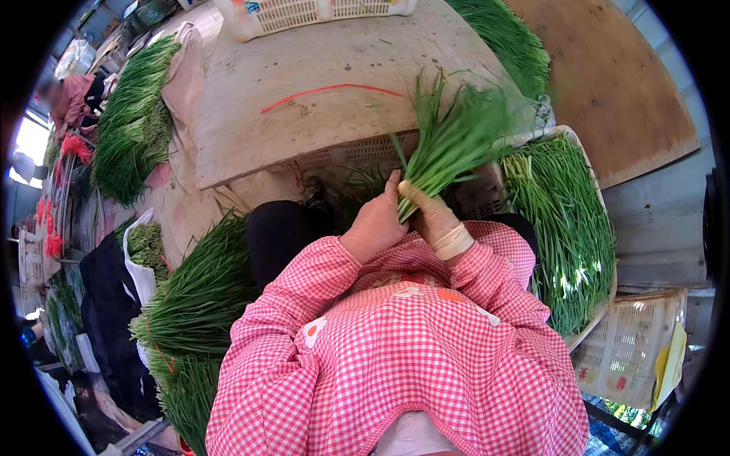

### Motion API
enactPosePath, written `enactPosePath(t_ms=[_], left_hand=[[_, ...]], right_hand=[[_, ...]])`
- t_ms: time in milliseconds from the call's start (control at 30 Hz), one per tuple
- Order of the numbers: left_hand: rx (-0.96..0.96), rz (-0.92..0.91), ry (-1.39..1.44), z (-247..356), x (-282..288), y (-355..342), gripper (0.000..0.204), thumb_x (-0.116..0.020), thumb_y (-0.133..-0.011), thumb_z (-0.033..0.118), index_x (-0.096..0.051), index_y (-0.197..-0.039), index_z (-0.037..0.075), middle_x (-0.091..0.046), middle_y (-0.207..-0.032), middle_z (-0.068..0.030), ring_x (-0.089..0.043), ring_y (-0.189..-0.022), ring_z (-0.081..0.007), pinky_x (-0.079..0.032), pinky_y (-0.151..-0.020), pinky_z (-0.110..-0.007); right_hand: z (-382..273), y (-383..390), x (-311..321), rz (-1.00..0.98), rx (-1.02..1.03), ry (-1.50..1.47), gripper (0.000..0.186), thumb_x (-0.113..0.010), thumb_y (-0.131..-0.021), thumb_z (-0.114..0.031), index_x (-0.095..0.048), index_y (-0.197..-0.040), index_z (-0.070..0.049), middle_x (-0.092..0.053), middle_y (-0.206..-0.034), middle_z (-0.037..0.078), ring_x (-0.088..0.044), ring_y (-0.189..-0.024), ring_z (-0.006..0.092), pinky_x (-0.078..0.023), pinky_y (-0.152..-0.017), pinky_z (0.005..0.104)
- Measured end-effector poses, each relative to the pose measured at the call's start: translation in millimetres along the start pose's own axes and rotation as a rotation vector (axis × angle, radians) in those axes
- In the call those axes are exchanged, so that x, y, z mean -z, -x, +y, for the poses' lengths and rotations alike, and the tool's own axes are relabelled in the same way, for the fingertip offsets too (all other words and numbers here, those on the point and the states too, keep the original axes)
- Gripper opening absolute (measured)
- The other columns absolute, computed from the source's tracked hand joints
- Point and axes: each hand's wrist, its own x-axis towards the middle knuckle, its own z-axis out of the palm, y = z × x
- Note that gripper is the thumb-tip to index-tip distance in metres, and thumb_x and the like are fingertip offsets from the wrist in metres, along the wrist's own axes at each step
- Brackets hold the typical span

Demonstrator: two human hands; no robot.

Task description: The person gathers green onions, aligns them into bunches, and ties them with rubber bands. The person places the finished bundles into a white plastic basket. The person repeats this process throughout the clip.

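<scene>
A bunch of green chives [449,140] fans upward over a wooden board, its stem end pinched at my lap. My right hand [433,216], in a thin pale glove, is wrapped around the stems. My left hand [376,224], bare, presses against the same stem end from the left and grips it too. Both forearms wear pink checked sleeves.
A wooden board [319,99] with a red rubber band [331,90] lies ahead. White crate [547,220] of chives sits at my right, bundled chives [198,296] at my left, more piles [133,121] further left. Another crate [631,349] lower right; a person [72,99] far left.
</scene>
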Motion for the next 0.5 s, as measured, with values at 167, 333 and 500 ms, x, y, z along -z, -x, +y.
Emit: enactPosePath(t_ms=[167,333,500], left_hand=[[0.035,-0.006,-0.002,16.7,-1.6,12.5,0.083,-0.061,-0.068,0.01,-0.014,-0.133,-0.009,-0.058,-0.083,-0.0292,-0.059,-0.079,-0.0409,-0.049,-0.069,-0.043],[-0.023,0.042,0.093,18.3,-1.8,10.3,0.087,-0.066,-0.066,0.014,-0.016,-0.133,-0.007,-0.057,-0.09,-0.029,-0.059,-0.083,-0.0412,-0.049,-0.072,-0.042],[-0.151,0.155,0.23,27.8,29.6,-21.6,0.088,-0.071,-0.061,0.021,-0.022,-0.132,-0.002,-0.057,-0.098,-0.0269,-0.058,-0.092,-0.0389,-0.048,-0.079,-0.039]], right_hand=[[-30.3,-9.9,8.5,0.092,-0.007,-0.292,0.025,-0.069,-0.078,-0.014,-0.057,-0.097,-0.004,-0.062,-0.088,0.008,-0.06,-0.081,0.0209,-0.05,-0.077,0.0336],[-44.1,-13.9,1.4,0.065,0.233,-0.113,0.022,-0.065,-0.078,-0.009,-0.057,-0.099,-0.005,-0.06,-0.087,0.003,-0.059,-0.076,0.0165,-0.051,-0.069,0.0307],[-68.0,-19.3,-46.4,0.001,0.555,0.234,0.028,-0.064,-0.078,-0.004,-0.055,-0.105,-0.005,-0.056,-0.094,-0.002,-0.054,-0.084,0.0097,-0.045,-0.075,0.0241]])
